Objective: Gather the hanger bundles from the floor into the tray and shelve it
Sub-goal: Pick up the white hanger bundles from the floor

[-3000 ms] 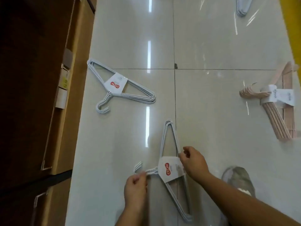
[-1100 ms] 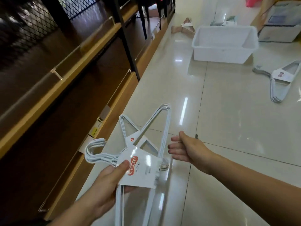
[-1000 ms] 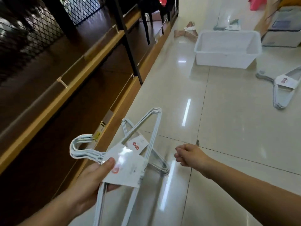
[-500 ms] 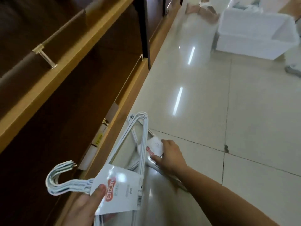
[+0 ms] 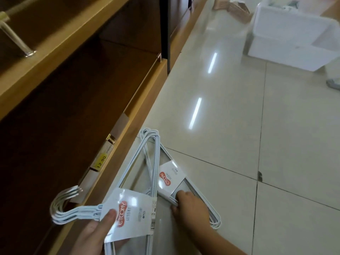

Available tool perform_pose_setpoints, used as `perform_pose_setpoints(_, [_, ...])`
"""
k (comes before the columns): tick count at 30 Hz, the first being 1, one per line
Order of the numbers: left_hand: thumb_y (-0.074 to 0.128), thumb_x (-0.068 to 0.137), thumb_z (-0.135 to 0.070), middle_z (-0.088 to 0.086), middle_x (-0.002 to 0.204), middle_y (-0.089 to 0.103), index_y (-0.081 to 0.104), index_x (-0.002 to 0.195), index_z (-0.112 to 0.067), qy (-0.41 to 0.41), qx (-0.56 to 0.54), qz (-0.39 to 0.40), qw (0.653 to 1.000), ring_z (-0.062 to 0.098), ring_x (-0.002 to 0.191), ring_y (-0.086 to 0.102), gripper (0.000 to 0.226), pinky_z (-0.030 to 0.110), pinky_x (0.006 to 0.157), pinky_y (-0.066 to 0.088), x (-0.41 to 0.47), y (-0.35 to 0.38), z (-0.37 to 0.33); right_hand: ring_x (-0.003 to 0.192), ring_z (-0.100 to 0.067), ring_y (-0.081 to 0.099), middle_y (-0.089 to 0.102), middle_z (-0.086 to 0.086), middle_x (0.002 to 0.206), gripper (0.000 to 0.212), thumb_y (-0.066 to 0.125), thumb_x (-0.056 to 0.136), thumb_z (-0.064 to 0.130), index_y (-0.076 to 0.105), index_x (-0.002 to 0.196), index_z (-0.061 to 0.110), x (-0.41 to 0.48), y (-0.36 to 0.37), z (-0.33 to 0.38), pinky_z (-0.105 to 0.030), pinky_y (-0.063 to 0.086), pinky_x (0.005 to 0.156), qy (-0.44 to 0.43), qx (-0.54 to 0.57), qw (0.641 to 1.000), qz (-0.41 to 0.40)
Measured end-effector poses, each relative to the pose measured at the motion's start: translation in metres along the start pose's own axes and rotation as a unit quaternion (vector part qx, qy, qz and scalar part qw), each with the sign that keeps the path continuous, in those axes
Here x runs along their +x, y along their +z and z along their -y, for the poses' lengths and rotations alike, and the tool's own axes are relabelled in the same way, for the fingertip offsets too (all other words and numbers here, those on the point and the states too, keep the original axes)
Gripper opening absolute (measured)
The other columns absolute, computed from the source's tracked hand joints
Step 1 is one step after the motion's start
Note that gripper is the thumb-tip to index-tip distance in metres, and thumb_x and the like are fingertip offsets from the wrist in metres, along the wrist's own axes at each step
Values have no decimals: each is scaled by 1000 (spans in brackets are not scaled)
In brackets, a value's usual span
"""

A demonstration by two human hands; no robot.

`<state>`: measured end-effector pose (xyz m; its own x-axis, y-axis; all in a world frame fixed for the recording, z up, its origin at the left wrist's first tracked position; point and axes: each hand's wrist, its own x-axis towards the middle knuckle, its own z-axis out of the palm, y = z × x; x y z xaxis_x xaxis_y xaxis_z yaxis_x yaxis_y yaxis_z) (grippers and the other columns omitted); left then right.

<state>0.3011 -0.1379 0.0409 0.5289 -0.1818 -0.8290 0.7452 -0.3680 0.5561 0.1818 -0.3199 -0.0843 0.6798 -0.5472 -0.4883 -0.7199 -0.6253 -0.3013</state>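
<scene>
Held hanger bundle [image 5: 128,214], white wire with a paper label, sits at lower centre of frame, lifted off the floor. Left hand [image 5: 93,234] pinches it at the label, thumb on top. Second hanger bundle [image 5: 172,178] lies on the tiled floor [image 5: 230,126] just right of it (label face up); right hand [image 5: 191,208] has fingers curled onto its label edge. White tray [image 5: 294,37] stands upper right. Wooden shelf [image 5: 128,115] runs along left.
</scene>
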Motion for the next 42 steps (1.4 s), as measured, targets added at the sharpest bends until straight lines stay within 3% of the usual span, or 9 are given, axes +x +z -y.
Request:
perform_pose_setpoints(2, [92,51,-52,15,89,83,72,115,-13,8,7,9,1000,44,101,70,77,60,101,50,4,-4,0,103,-29,61,63,-6,111,29,45,90,42,57,105,20,3,-6,-6,-34,35,69,-48,-20,999,3])
perform_pose_setpoints(7, [85,64,-42,16,84,83,72,114,-12,22,-4,21,1000,44,95,72,60,53,84,59,5,-3,-6,97,-29,63,64,-5,105,28,41,90,43,57,98,22,2,-18,-20,-32,32,66,-89,-1,996,6])
perform_pose_setpoints(15, [58,99,-19,20,85,82,70,107,-11,20,-42,30,998,35,72,78,17,38,49,63,5,-3,2,89,-19,63,70,-2,96,64,30,90,69,74,90,23,7,-45,-25,-31,48,86,61,220,960,163])
perform_pose_setpoints(23, [60,97,-18,24,91,81,69,111,-11,-6,-66,34,997,49,97,70,18,59,83,59,9,-2,4,59,-21,58,63,-10,73,68,36,86,73,65,79,11,21,-45,-26,-29,49,65,136,320,901,260])
perform_pose_setpoints(27, [60,97,-18,26,96,80,68,115,-11,-15,-64,37,997,48,92,75,21,67,97,51,13,-5,5,89,-18,61,68,-1,100,69,28,92,69,76,98,20,21,-45,-27,-30,45,85,79,217,957,175])
perform_pose_setpoints(31, [57,100,-19,21,83,82,69,107,-10,3,-54,41,998,37,65,79,17,44,54,65,23,-1,6,104,-22,65,73,1,115,71,27,84,78,69,113,28,9,-40,-33,-34,52,87,54,153,985,58])
perform_pose_setpoints(33, [54,102,-19,20,92,81,67,114,-10,2,-75,55,996,40,80,78,21,40,49,64,31,5,8,109,-21,65,71,3,122,70,28,84,79,64,121,32,3,-40,-37,-35,53,89,46,165,985,24])
perform_pose_setpoints(37, [52,102,-18,22,109,79,64,126,-10,-25,-121,88,988,41,103,73,28,49,67,66,49,28,14,115,-21,63,68,4,129,64,32,85,73,59,129,35,-1,-45,-51,-34,52,92,28,157,987,20])
perform_pose_setpoints(42, [54,100,-17,27,124,73,60,136,-5,-59,-115,136,982,47,118,66,39,61,111,42,61,47,25,93,-21,67,75,1,98,59,32,88,68,67,89,20,-4,-43,-64,-33,53,84,26,203,976,75])
